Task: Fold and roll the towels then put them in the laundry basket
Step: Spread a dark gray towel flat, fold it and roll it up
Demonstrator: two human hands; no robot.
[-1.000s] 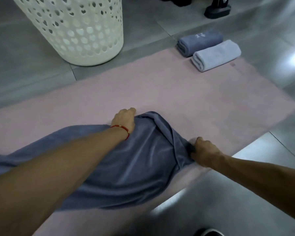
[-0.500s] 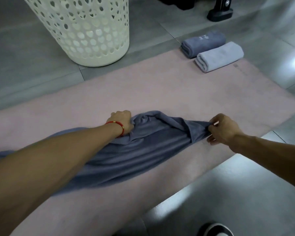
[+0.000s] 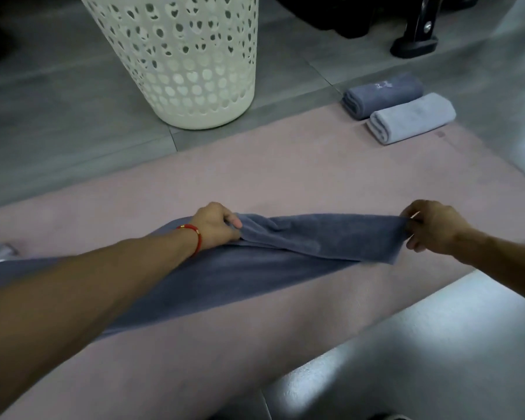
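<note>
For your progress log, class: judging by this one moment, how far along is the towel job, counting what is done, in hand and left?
Done: two rolled towels, dark and pale, lie at the pink mat's far corner. In hand: the left hand and right hand grip a blue-grey towel, stretched out, not yet rolled. Left: rolling it, then moving all three into the white basket; its inside is out of view.

A single wide-angle camera on the person's head looks forward and steeply down, close over both outstretched forearms, onto a pink mat (image 3: 285, 177) on the grey tiled floor (image 3: 58, 131); edges bow outward.
</note>
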